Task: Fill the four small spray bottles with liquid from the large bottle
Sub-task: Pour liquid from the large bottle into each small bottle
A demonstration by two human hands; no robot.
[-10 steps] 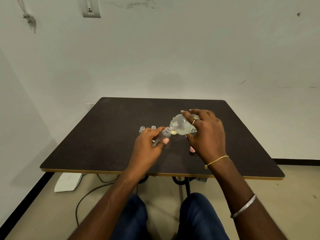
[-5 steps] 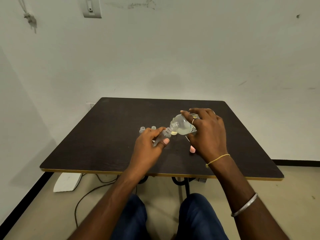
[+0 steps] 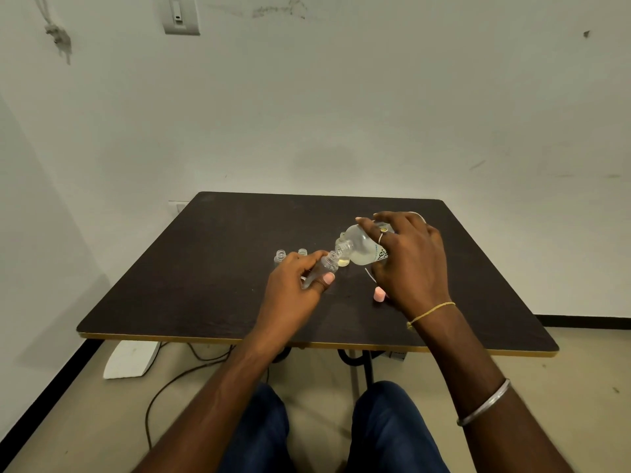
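Note:
My right hand [image 3: 409,264] grips the large clear bottle [image 3: 360,249], tipped left with its open neck down against the mouth of a small clear spray bottle [image 3: 324,268]. My left hand [image 3: 293,285] holds that small bottle tilted above the dark table [image 3: 205,268]. Two more small uncapped bottles [image 3: 280,257] [image 3: 302,252] stand just behind my left hand. Another small bottle with yellowish liquid [image 3: 343,261] sits under the large bottle's neck, partly hidden.
A pink cap [image 3: 379,295] lies on the table below my right hand, with a thin white tube [image 3: 369,274] beside it. Cables and a white block [image 3: 131,358] lie on the floor under the table's near edge. Walls stand close behind and to the left.

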